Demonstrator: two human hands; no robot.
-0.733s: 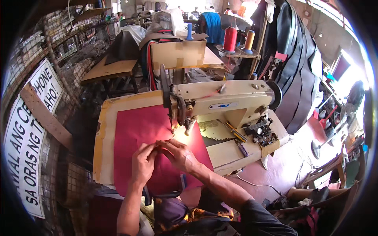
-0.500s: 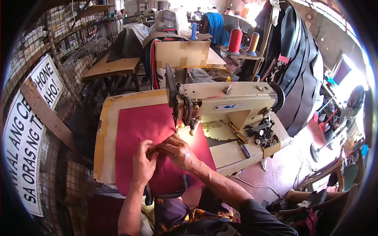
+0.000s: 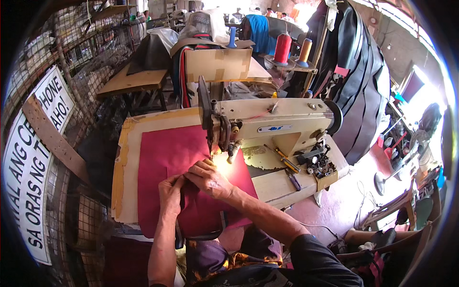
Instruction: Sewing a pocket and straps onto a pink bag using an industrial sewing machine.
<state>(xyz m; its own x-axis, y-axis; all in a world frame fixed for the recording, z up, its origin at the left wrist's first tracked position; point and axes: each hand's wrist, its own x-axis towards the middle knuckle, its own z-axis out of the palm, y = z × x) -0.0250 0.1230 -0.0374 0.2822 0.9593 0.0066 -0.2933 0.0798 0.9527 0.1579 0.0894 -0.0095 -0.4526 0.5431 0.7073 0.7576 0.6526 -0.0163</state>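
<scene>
A dark red sheet of material [image 3: 165, 153], fabric or leatherette, lies over the bed of a cream sewing machine [image 3: 282, 115]. My left hand [image 3: 170, 192] has thumb and fingers closed at a raised fold of the sheet. Just right of it, my right hand [image 3: 210, 181] bends over the same fold, its fingertips close in front of the lit needle area. Both hands nearly touch. What lies under my right fingers is hidden. A dark strap [image 3: 210, 235] hangs at the sheet's near edge, above my lap.
Right of the needle lie a yellow-handled screwdriver [image 3: 289, 165] and a box of small metal parts [image 3: 327, 179]. Behind stand red [image 3: 282, 49] and orange [image 3: 304, 52] thread cones. Dark hides [image 3: 361, 95] hang at right; a wire-mesh rack [image 3: 43, 52] lines the left.
My left hand has come slightly nearer to me and its fingers have drawn together. My right fingers have reached up closer to the needle. The view has shifted a little.
</scene>
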